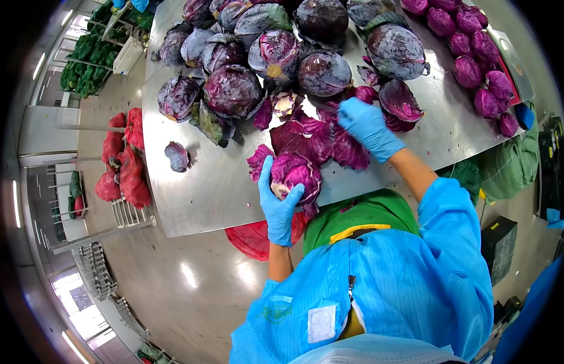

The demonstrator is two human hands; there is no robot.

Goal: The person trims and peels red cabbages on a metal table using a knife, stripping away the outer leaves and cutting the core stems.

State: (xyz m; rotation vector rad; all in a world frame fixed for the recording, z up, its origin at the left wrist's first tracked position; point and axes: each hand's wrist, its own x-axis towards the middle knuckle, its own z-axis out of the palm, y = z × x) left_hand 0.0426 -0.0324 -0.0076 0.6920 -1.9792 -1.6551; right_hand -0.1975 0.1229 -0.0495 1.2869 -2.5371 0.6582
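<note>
My left hand (279,203), in a blue glove, is wrapped round a partly peeled red cabbage (296,174) at the table's near edge. The cabbage's cut pale stem side faces toward me. My right hand (367,126), also gloved, is closed above a heap of loose purple cabbage leaves (318,141). Its fingertips point away from me, and whatever they may hold is hidden. A cut pale stem piece (284,104) lies behind the heap. Another curled outer leaf (401,102) rests to the right of my right hand.
Several unpeeled red cabbages (233,91) cover the far side of the metal table (200,206). Peeled purple cabbages (467,71) are piled at the far right. A single leaf (177,156) lies at the left. Red mesh sacks (133,179) stand beyond the table's left edge.
</note>
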